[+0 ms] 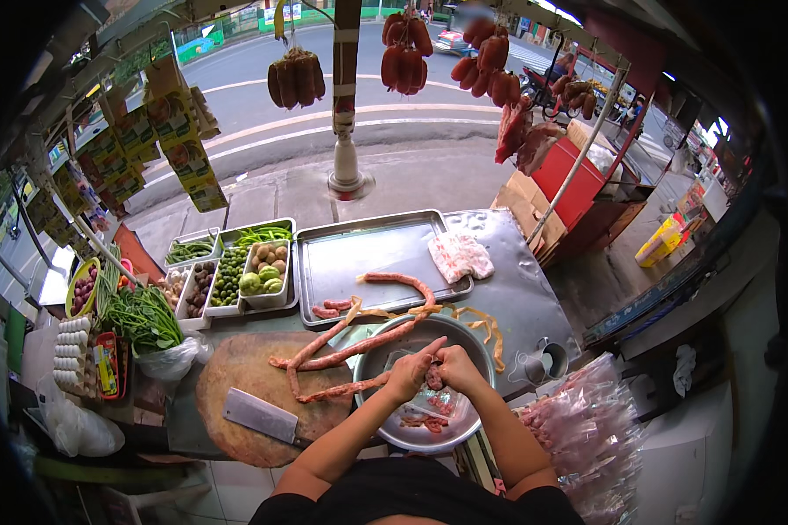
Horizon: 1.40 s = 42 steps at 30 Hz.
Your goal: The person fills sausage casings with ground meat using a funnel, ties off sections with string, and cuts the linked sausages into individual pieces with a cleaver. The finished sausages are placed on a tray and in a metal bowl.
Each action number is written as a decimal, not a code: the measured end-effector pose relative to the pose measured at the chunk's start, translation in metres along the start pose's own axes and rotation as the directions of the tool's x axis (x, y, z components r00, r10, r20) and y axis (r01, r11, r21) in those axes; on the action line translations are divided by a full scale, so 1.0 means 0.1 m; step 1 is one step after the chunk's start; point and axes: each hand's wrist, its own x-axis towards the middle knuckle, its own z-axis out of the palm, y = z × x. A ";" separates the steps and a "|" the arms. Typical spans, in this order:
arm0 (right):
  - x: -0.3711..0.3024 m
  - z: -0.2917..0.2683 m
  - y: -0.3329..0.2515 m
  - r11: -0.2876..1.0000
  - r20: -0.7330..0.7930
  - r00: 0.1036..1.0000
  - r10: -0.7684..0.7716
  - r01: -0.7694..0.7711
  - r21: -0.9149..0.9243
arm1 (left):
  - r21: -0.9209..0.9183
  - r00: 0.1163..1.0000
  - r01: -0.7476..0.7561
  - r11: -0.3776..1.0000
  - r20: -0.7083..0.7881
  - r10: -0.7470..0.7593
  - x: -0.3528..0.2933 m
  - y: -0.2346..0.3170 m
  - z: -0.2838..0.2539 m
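Note:
Over a round metal basin (484, 404), my two hands work close together. My left hand (409, 374) closes at the end of a long raw sausage (328, 393), with one finger stretched out toward my right hand. Fingers of my right hand (460, 368) are curled round a lump of ground meat (435, 378), partly hidden under them. More bits of meat (433, 423) lie in the basin with a piece of clear plastic. The sausage loops across the chopping board (228, 359) and the tray. Pale casing (490, 337) hangs over the basin's far rim.
A cleaver (261, 415) lies on the board. Beyond is a metal tray (350, 254) with short sausage pieces and a bag (460, 256). Vegetable trays (263, 267) stand left, a metal mug (552, 359) right, near bagged meat (587, 429). Sausage bunches (296, 79) hang above.

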 end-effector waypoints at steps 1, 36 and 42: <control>0.00 -0.01 -0.04 0.998 0.058 0.996 0.065 -0.065 0.011 | -0.024 1.000 0.017 1.000 0.013 -0.017 0.00 -0.01 -0.01; 0.07 0.02 -0.04 0.983 0.041 0.998 0.052 -0.044 -0.176 | 0.121 0.999 0.018 0.992 -0.032 -0.014 0.01 -0.05 0.03; -0.03 -0.42 -0.19 0.950 0.470 0.875 0.117 -0.237 0.205 | -0.155 0.982 0.191 0.969 0.043 -0.186 -0.04 -0.08 0.04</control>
